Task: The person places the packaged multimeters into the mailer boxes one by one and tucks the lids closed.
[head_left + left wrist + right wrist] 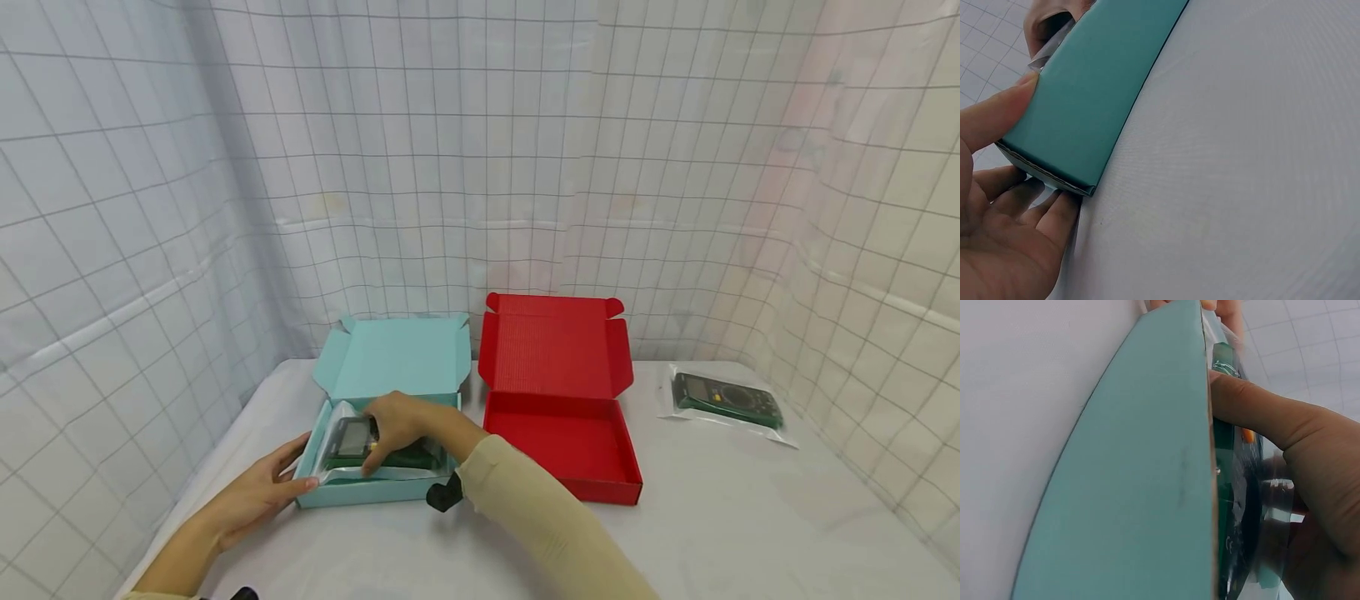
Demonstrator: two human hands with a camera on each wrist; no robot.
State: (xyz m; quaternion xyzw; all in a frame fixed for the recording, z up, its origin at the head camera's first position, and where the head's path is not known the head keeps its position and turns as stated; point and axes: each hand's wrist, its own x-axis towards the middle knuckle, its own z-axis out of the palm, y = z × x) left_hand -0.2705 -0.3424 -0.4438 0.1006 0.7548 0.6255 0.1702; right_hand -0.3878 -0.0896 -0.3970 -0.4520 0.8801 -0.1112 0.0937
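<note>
A light blue cardboard box (pixel 375 493) lies with its lid raised at the back. Inside it is a green and dark multimeter (pixel 349 440) in a clear plastic bag (pixel 330 477). My right hand (pixel 401 423) reaches over the box and grips the multimeter across its middle, thumb on the near side, other fingers over the far side. In the right wrist view the thumb (pixel 1241 400) is just inside the box's front wall (pixel 1129 469). My left hand (pixel 258 492) holds the box's front left corner, thumb at the front rim (pixel 1013 106) and fingers against the left side.
Right of the light blue box stands a red cardboard box (pixel 558 437), lid up, nothing inside. Another bagged multimeter (pixel 727 400) lies farther right on the white cloth (pixel 750 517). White grid-patterned curtains (pixel 525 167) enclose the back and sides.
</note>
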